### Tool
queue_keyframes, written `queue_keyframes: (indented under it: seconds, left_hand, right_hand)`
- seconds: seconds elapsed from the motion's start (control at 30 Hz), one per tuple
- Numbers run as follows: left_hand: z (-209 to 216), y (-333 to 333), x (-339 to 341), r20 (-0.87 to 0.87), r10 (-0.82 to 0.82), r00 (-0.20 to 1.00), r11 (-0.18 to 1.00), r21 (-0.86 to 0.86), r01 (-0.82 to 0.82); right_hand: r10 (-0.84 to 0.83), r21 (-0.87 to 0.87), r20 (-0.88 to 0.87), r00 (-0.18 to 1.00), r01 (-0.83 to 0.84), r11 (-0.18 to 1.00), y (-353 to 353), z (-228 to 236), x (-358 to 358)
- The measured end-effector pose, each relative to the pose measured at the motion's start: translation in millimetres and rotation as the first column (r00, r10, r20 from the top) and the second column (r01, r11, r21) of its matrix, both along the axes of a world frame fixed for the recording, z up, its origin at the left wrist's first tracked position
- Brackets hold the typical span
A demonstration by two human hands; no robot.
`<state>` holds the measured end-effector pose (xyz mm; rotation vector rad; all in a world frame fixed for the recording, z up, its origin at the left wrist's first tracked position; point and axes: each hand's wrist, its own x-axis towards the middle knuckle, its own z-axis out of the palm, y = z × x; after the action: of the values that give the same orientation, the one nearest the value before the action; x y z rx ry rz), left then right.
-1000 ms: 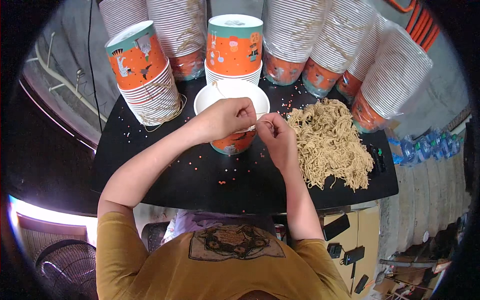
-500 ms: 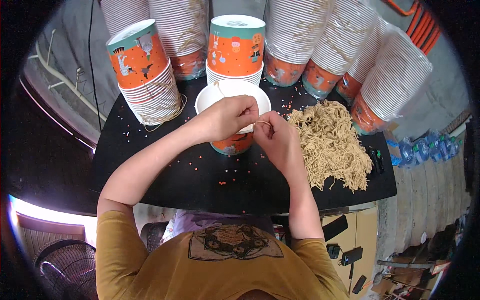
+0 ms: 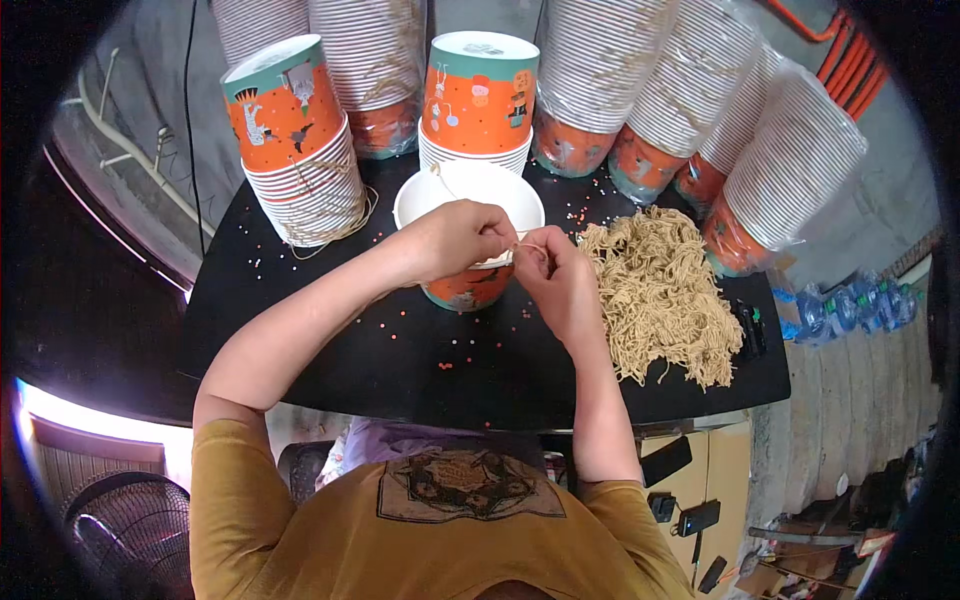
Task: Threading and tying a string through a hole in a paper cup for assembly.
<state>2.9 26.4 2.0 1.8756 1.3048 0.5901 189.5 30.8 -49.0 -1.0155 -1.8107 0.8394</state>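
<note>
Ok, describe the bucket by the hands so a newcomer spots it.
On the black table, find the left hand and right hand. Partly hidden by them stands an orange bucket. Unlike the stacks behind, it stands singly, its open white inside showing.

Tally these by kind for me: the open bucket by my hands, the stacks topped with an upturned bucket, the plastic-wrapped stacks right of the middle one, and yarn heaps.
Open bucket: 1
Stacks with upturned top: 2
Wrapped stacks on the right: 4
Tan yarn heap: 1
Total: 8
</note>
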Motion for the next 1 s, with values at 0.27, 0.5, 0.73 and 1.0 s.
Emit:
queue_keyframes:
  seconds: [0.27, 0.5, 0.73, 1.0]
  left_hand:
    - [4, 0, 2, -0.109, 0.006, 0.994, 0.997, 0.080, 0.002]
    - [0, -2, 0, -0.015, 0.016, 1.000, 0.998, 0.057, -0.015]
    - [-2, -1, -1, 0.085, 0.021, 0.996, 0.999, -0.029, -0.018]
    - [4, -6, 2, 0.047, -0.006, 0.999, 0.996, 0.092, 0.001]
  right_hand:
    - [0.012, -0.028, -0.030, 0.999, -0.013, 1.000, 3, -6, 1]
    - [0.013, -0.006, -0.011, 1.000, -0.013, 1.000, 3, -5, 0]
    - [0.021, 0.000, -0.007, 1.000, -0.021, 1.000, 2, -3, 0]
    - [0.036, -0.010, -0.048, 0.998, -0.037, 0.999, 4, -7, 0]
